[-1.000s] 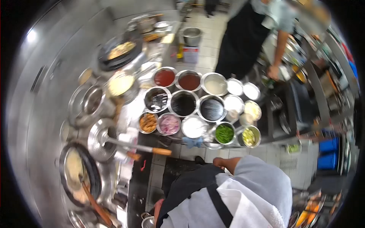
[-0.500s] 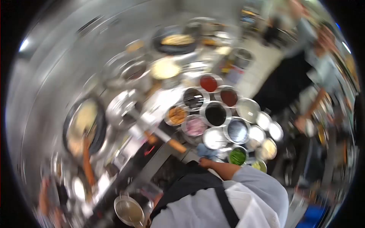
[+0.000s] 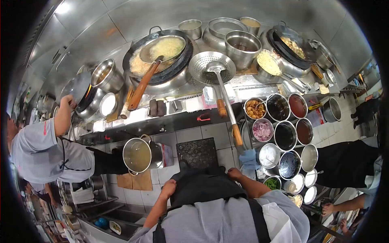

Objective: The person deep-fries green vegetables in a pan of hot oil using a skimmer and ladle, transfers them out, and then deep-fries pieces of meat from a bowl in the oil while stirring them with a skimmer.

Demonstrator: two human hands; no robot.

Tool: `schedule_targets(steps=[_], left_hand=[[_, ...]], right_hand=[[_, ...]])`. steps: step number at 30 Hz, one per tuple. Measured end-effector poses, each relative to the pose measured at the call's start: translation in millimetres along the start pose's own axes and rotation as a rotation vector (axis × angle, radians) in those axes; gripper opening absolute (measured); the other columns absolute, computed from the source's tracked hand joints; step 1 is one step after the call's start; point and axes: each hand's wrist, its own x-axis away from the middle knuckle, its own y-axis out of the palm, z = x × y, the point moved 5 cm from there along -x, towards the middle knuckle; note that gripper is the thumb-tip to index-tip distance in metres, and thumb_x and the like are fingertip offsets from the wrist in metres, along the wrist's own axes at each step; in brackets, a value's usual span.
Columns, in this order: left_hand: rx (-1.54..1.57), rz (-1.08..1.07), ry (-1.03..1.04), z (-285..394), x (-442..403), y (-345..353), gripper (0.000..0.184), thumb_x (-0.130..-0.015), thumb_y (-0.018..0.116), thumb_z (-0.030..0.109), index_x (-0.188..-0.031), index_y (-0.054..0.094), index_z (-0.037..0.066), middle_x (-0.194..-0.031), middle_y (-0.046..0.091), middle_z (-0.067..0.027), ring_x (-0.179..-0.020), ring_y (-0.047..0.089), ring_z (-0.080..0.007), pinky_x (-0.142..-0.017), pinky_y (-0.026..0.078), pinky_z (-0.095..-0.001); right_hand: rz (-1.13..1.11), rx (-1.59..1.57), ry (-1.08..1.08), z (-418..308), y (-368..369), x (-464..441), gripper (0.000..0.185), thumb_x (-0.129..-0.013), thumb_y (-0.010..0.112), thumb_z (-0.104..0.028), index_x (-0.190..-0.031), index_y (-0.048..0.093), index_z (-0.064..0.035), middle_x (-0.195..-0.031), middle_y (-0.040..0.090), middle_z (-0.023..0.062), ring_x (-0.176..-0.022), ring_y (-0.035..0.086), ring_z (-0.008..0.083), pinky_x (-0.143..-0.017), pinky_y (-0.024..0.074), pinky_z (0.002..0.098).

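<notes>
My left hand (image 3: 169, 188) is curled closed beside the black apron (image 3: 202, 188), with nothing visible in it. On the apron's other side, my right hand (image 3: 234, 173) is also closed; no object shows in it. Ahead of me a large wok (image 3: 188, 50) holds pale bubbling contents and a round strainer. A wooden handle (image 3: 142, 87) slopes from it over the counter edge. To its right lie a perforated skimmer (image 3: 198, 67) and a long-handled ladle (image 3: 227, 97), their handles pointing toward me.
Metal pots of sauces (image 3: 285, 135), red onion (image 3: 262, 130) and greens (image 3: 272, 183) stand at right. A pot of liquid (image 3: 137, 155) is at left. A person (image 3: 48, 150) stands left; another person's hand (image 3: 328, 208) is at right. A black mat (image 3: 197, 153) lies ahead.
The view has swung left, bringing the large wok to front centre and the sauce pots to the right. My left hand has come fully into view. The left person now shows clearly.
</notes>
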Motion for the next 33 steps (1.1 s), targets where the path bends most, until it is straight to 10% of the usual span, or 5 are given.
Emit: schedule_targets(steps=[7, 11, 19, 22, 33], left_hand=[[0.200, 0.346, -0.274, -98, 4, -34, 0.010, -0.080, 0.057, 0.012, -0.077, 0.057, 0.003, -0.062, 0.058, -0.0102, -0.052, 0.058, -0.0242, -0.050, 0.051, -0.0402], [0.140, -0.038, -0.169, -142, 10, -33, 0.007, -0.079, 0.060, 0.008, -0.075, 0.055, 0.004, -0.056, 0.052, -0.0093, -0.045, 0.052, -0.0205, -0.039, 0.047, -0.0355], [0.120, -0.090, -0.097, -159, 11, -5, 0.007, -0.077, 0.058, 0.010, -0.081, 0.059, 0.004, -0.068, 0.061, -0.0127, -0.052, 0.059, -0.0209, -0.045, 0.050, -0.0355], [-0.335, 0.002, 0.753, -148, 13, -8, 0.009, -0.076, 0.057, 0.010, -0.083, 0.059, 0.004, -0.069, 0.062, -0.0134, -0.053, 0.060, -0.0211, -0.047, 0.051, -0.0354], [-0.014, -0.184, 0.126, -214, 4, -64, 0.004, -0.082, 0.055, 0.011, -0.079, 0.054, 0.009, -0.058, 0.052, -0.0103, -0.048, 0.053, -0.0235, -0.040, 0.043, -0.0380]], right_hand=[[-0.013, -0.010, -0.113, 19, 15, 3, 0.034, -0.084, 0.060, -0.026, -0.104, 0.068, -0.0005, -0.093, 0.069, 0.0184, -0.084, 0.068, 0.0296, -0.075, 0.0541, 0.0383], [-0.147, 1.001, -0.582, 38, 42, 20, 0.033, -0.085, 0.055, -0.026, -0.100, 0.068, 0.0002, -0.088, 0.068, 0.0174, -0.080, 0.068, 0.0297, -0.075, 0.0550, 0.0378], [-0.026, 0.233, -0.239, 84, 112, 11, 0.038, -0.082, 0.061, -0.033, -0.102, 0.068, -0.0024, -0.108, 0.066, 0.0220, -0.104, 0.062, 0.0399, -0.088, 0.0494, 0.0433], [0.033, 0.288, -0.197, 58, 113, 25, 0.040, -0.082, 0.061, -0.033, -0.103, 0.068, -0.0008, -0.109, 0.065, 0.0233, -0.105, 0.061, 0.0405, -0.087, 0.0494, 0.0435], [0.129, 0.555, -0.244, 17, 121, 72, 0.034, -0.082, 0.060, -0.028, -0.095, 0.069, 0.0016, -0.095, 0.068, 0.0233, -0.086, 0.068, 0.0372, -0.072, 0.0552, 0.0430]])
